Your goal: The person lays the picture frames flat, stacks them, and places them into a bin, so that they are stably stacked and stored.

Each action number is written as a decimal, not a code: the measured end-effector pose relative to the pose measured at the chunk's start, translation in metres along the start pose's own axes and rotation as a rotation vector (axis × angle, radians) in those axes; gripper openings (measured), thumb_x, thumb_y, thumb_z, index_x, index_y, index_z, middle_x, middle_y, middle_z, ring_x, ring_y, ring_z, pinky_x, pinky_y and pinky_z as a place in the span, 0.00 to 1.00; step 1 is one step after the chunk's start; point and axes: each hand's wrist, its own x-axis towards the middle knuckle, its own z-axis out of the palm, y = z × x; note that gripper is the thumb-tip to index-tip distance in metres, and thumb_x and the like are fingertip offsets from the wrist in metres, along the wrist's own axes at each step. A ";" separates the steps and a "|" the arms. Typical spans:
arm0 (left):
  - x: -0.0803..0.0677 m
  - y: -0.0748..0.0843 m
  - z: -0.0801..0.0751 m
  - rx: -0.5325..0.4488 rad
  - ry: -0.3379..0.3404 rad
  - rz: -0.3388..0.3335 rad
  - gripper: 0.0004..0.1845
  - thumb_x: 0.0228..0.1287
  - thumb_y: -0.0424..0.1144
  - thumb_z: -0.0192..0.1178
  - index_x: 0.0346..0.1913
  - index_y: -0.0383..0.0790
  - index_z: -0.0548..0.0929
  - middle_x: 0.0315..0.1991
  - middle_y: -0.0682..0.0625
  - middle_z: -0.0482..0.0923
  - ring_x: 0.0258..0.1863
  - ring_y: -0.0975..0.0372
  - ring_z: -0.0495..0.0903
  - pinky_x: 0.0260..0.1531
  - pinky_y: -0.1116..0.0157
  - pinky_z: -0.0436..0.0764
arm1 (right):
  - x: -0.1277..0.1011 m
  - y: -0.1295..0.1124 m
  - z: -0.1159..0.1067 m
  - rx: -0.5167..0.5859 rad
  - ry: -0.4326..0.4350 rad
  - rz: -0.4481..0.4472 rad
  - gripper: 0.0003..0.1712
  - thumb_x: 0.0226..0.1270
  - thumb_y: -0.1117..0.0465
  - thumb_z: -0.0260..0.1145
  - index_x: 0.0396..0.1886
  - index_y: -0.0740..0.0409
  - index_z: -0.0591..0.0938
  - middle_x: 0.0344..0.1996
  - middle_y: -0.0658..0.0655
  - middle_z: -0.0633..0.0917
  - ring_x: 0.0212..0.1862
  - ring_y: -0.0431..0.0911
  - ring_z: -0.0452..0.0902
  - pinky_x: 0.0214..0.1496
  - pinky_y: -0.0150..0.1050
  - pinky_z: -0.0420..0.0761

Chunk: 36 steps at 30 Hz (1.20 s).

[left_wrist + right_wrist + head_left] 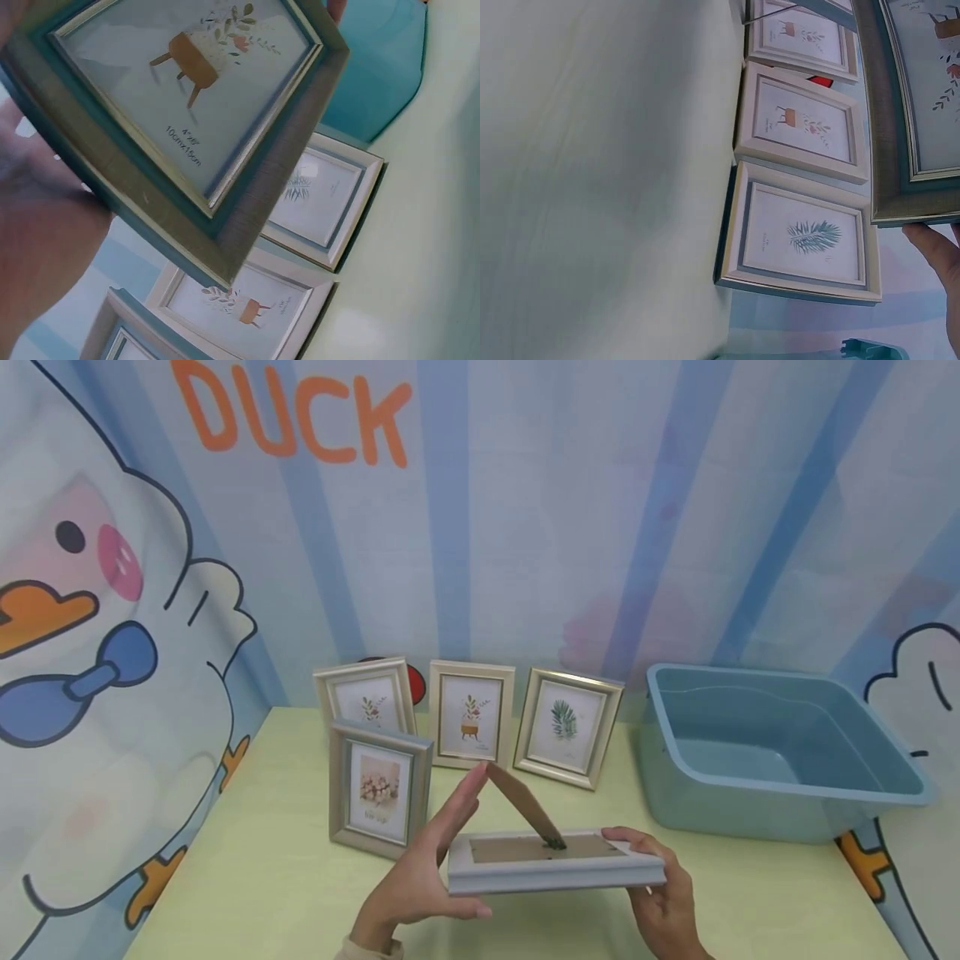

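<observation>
Both hands are at a picture frame (558,877) held face down above the table, its brown back upward. The back's easel stand (525,802) is swung out and slants up to the left. My left hand (423,877) spans the frame's left end, fingers extended to the top of the stand and thumb beneath the frame. My right hand (663,889) grips the right end. From below, the left wrist view shows the held frame's glass front (240,127), with a print of a plant in an orange pot on legs.
Behind the hands stand several upright picture frames: one with a pink flower print (380,789), one with a potted plant (471,714), one with a green leaf (567,727). A blue plastic tub (757,810) sits at the right. A duck-print curtain (525,527) hangs behind the table.
</observation>
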 end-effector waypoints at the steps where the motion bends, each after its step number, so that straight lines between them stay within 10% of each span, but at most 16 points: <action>1: 0.000 0.000 0.001 0.006 0.011 0.002 0.67 0.48 0.39 0.79 0.80 0.39 0.39 0.82 0.43 0.36 0.82 0.57 0.41 0.79 0.66 0.50 | 0.002 0.000 0.000 0.003 0.003 -0.011 0.15 0.69 0.70 0.62 0.42 0.81 0.68 0.52 0.60 0.86 0.58 0.43 0.81 0.61 0.27 0.75; 12: -0.008 0.003 0.014 0.015 0.185 0.018 0.59 0.40 0.18 0.75 0.77 0.32 0.55 0.79 0.41 0.53 0.78 0.61 0.56 0.76 0.67 0.57 | 0.017 -0.011 0.000 0.017 0.033 -0.062 0.14 0.71 0.69 0.60 0.42 0.79 0.69 0.54 0.62 0.85 0.60 0.45 0.80 0.63 0.30 0.76; 27: -0.013 -0.007 0.019 0.314 0.472 0.367 0.33 0.39 0.12 0.70 0.55 0.27 0.82 0.55 0.42 0.85 0.58 0.61 0.83 0.59 0.65 0.81 | 0.014 -0.008 0.000 -0.106 0.077 -0.035 0.17 0.72 0.65 0.60 0.41 0.79 0.69 0.53 0.59 0.86 0.57 0.42 0.81 0.59 0.26 0.77; 36: -0.015 -0.006 0.022 0.303 0.484 0.298 0.27 0.43 0.14 0.70 0.51 0.31 0.85 0.46 0.38 0.86 0.54 0.62 0.84 0.58 0.66 0.82 | 0.007 -0.004 -0.003 -0.098 0.066 0.010 0.17 0.70 0.67 0.62 0.41 0.81 0.68 0.52 0.59 0.86 0.57 0.41 0.81 0.58 0.25 0.77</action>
